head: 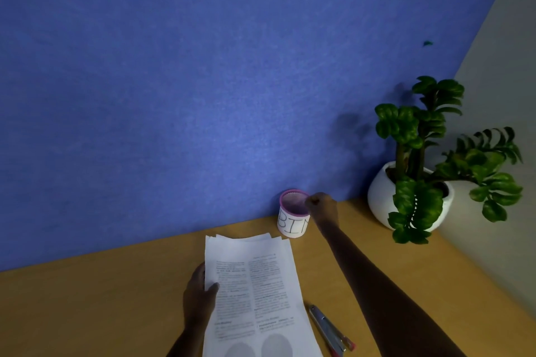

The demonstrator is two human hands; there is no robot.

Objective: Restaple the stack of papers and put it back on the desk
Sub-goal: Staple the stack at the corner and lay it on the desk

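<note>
Left fingers (213, 288) clamp papers (255, 284) on wooden desk (116, 298); right fingers (314, 200) bunch over bin (291, 224) beside blue wall (174, 81).

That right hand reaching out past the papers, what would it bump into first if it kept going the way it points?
Most likely the small cup marked BIN: the right hand is at its pink rim, pointing across the opening. Beyond it stands the blue wall.

Printed paper stack (255, 284), sheets fanned, beside metal stapler (330, 330)
</note>
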